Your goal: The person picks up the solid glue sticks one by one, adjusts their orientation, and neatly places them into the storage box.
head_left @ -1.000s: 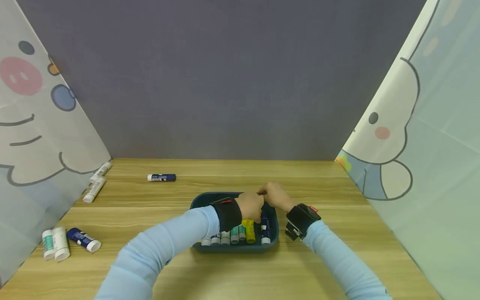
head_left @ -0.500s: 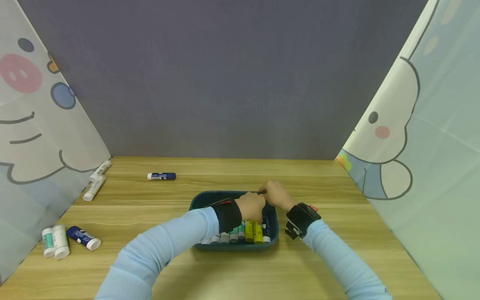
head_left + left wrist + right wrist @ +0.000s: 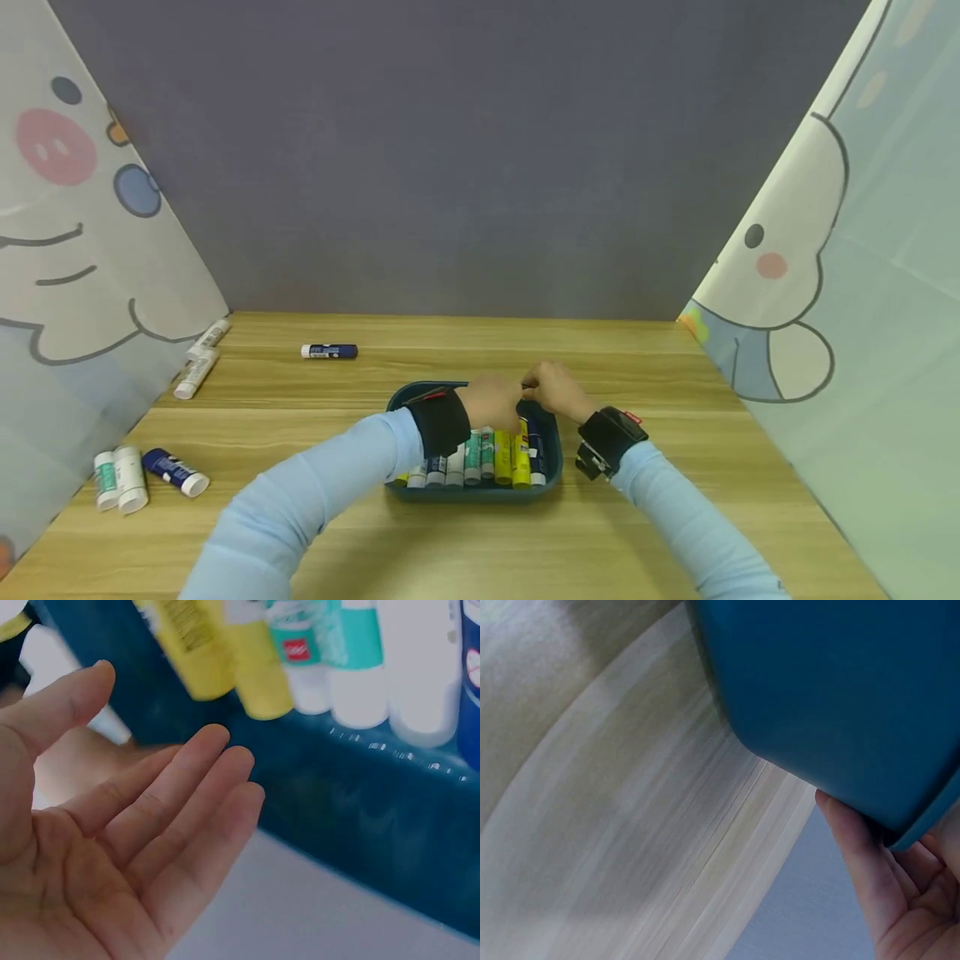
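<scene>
A dark blue plastic bin (image 3: 472, 495) holds a row of glue sticks, lying side by side. Two yellow glue sticks (image 3: 521, 460) are beside a dark blue glue stick (image 3: 537, 458) at the row's right end. My left hand (image 3: 491, 403) hovers over the bin, partly covering the row. In the left wrist view its fingers (image 3: 184, 825) are nearly straight, with nothing between them and the thumb. At the bin's far right corner, my right hand (image 3: 557, 392) grips the rim, thumb and fingers on either side of the edge (image 3: 922, 825).
One blue glue stick (image 3: 329, 351) lies behind the bin to the left. Two white glue sticks (image 3: 197, 373) rest against the left wall panel. Nearer on the left are a blue glue stick (image 3: 176, 472), a white one (image 3: 131, 479) and a green-and-white one (image 3: 106, 481).
A second yellow glue stick has come to lie beside the first in the row. My left hand has let go and drawn slightly left; my right hand has stayed at the rim.
</scene>
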Demonstrator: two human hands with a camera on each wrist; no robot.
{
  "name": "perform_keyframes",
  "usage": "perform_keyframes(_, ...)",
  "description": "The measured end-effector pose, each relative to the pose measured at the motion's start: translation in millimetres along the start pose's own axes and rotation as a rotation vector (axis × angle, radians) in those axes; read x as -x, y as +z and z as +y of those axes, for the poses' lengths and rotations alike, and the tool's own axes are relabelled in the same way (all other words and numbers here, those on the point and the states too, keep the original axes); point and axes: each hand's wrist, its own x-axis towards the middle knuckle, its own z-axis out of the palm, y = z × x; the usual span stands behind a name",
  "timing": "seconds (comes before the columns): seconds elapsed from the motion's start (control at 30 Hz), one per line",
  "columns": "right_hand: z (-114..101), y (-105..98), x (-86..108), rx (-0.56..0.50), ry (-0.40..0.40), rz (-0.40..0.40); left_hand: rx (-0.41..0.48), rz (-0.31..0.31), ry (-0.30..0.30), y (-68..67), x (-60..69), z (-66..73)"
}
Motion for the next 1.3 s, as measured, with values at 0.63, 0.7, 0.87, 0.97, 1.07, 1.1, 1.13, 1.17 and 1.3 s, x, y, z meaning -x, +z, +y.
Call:
perform_keyframes(0.63,1.8,1.7,-0.2,0.0,0.008,-0.001,0.097,0.239,0.079,-36.8,27.0,-81.3)
perform_keyframes(0.7,2.0,2.2,-0.3,0.0,0.013,-0.001,0.092,0.289,0.092,-36.8,29.0,-96.9)
perform_keyframes(0.87,3.0,2.1,0.0,-0.022,0.012,0.006,0.12,0.316,0.069,-34.4,33.5,-134.7)
perform_keyframes(0.97,3.5,1.7,0.2,-0.03,0.009,0.011,0.125,0.291,0.045,-32.5,36.4,-154.1)
perform_keyframes(1.07,2.7,1.9,0.6,-0.031,0.005,0.011,0.142,0.286,0.02,-31.0,38.4,-171.8)
perform_keyframes(1.1,2.3,2.3,0.8,-0.034,0.006,0.009,0.152,0.288,0.013,-30.6,38.8,-177.4)
perform_keyframes(1.13,2.3,2.4,0.8,-0.032,0.0,0.008,0.162,0.287,0.006,-30.5,39.2,-182.4)
perform_keyframes(1.17,2.6,2.7,0.6,-0.033,-0.007,0.007,0.167,0.291,0.0,-30.2,39.2,-187.2)
perform_keyframes(1.3,4.6,2.8,-0.1,-0.037,-0.019,0.005,0.18,0.305,-0.032,-30.5,39.7,-200.9)
